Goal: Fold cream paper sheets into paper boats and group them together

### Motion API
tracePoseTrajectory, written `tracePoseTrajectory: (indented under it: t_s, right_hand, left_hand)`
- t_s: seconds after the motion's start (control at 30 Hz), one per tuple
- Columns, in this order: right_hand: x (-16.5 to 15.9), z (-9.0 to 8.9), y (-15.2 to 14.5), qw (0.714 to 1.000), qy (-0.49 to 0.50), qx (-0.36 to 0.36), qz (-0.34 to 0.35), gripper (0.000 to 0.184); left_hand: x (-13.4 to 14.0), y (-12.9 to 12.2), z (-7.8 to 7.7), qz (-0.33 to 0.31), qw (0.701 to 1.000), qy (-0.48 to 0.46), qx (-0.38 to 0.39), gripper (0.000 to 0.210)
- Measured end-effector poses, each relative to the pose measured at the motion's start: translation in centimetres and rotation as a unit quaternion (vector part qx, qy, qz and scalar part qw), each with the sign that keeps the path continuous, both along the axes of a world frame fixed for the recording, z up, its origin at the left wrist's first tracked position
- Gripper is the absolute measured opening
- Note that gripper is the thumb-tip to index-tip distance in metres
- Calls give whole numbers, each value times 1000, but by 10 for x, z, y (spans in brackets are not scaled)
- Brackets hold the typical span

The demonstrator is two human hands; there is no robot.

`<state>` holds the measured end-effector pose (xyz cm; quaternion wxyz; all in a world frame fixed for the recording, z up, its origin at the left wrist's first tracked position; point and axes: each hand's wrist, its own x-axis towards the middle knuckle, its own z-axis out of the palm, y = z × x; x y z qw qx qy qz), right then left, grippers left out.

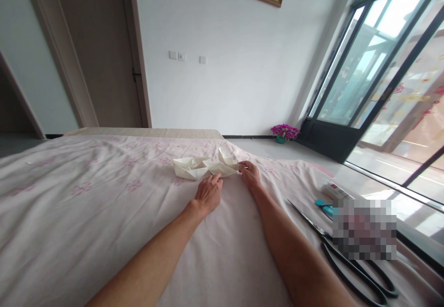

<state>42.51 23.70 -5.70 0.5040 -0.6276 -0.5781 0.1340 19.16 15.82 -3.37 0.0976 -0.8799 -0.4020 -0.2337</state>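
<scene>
Two folded paper boats in off-white paper lie side by side on the bedspread, their ends touching or overlapping. The left paper boat (187, 169) sits beyond and to the left of my hands. At the right paper boat (222, 167), a pointed flap stands up at the back. My right hand (250, 174) pinches this boat's right tip between thumb and fingers. Against its near edge, my left hand (209, 192) is closed with fingers curled together; the fingertips are partly hidden by the back of the hand.
Large black-handled scissors (352, 265) lie at the right, close to my right forearm. Beyond them are a blue-handled item (324, 207), a small white box (336, 190) and a blurred-out patch. Magenta flowers (284, 132) in a pot stand on the floor near the glass door.
</scene>
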Motion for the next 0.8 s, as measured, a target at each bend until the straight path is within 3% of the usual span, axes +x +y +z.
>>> tracePoseTrajectory:
  t_s: [0.43, 0.8]
  right_hand:
    - [-4, 5, -7, 1000, 2, 22, 1, 34]
    - [-3, 7, -9, 1000, -3, 15, 3, 34]
  left_hand:
    - [5, -8, 16, -10, 998, 18, 67, 24]
    - [2, 6, 12, 7, 993, 26, 112, 22]
